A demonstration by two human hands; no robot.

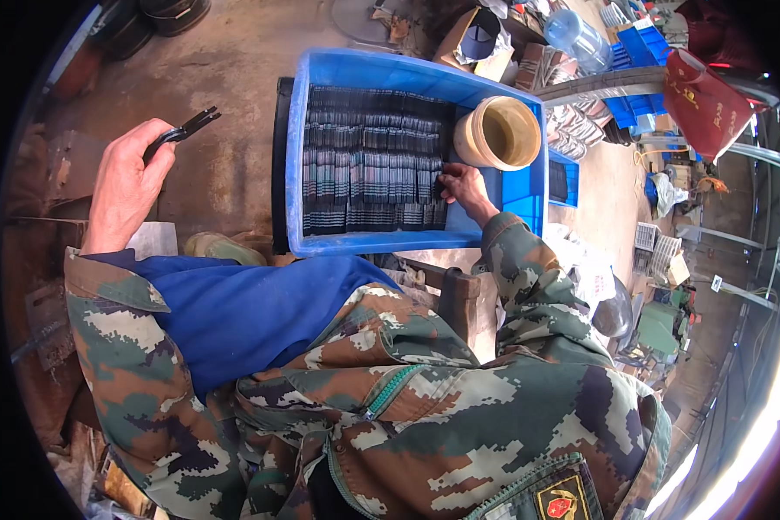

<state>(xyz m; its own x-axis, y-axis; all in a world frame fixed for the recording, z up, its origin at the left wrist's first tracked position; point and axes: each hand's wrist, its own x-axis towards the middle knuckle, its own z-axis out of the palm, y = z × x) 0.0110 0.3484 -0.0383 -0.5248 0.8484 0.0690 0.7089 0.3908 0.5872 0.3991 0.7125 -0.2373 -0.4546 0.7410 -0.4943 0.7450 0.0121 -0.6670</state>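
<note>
Raised over the floor at the left, my left hand (130, 178) is closed round a narrow black piece with a forked tip (198, 125). It may be several thin pieces together; I cannot tell. A blue plastic bin (299, 165) stands in front of me, with thin dark flat pieces (368, 165) packed on edge in several rows inside. Reaching into its right part, my right hand (465, 189) has its fingers curled together against the right end of a row. What lies between those fingertips is hidden. Beyond that hand, a cream plastic bucket (498, 133) sits in the bin's far right corner.
A dark red cloth or bag (706, 106) hangs by a metal rail (602, 87) at the far right. A clear water jug (578, 41), an open cardboard box (485, 43) and another blue bin (563, 178) are beyond. Blue cloth (251, 308) covers my lap.
</note>
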